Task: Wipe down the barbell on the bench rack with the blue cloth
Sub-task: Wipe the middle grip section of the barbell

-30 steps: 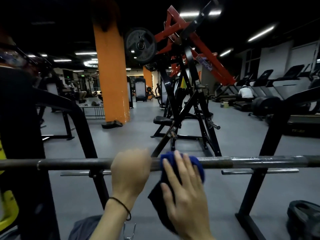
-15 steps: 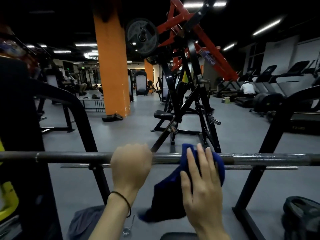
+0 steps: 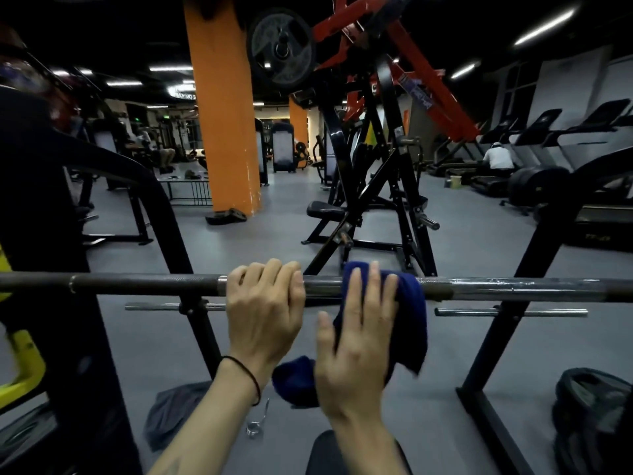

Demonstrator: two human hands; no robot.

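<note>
Rightward since the earlier frame: right hand (image 3: 356, 341), fingers straight, presses blue cloth (image 3: 411, 323) on barbell (image 3: 513, 289); left hand (image 3: 263, 303) clamps bar; both ends likely unwiped

I see the barbell (image 3: 513, 289) lying level, the blue cloth (image 3: 412, 303) draped over it under my right hand (image 3: 356, 341).

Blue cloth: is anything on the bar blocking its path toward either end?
Toward the left, yes: the left hand grips the barbell right beside the blue cloth, which the right hand presses against the bar. Toward the right, nothing visible sits on the bar.
</note>
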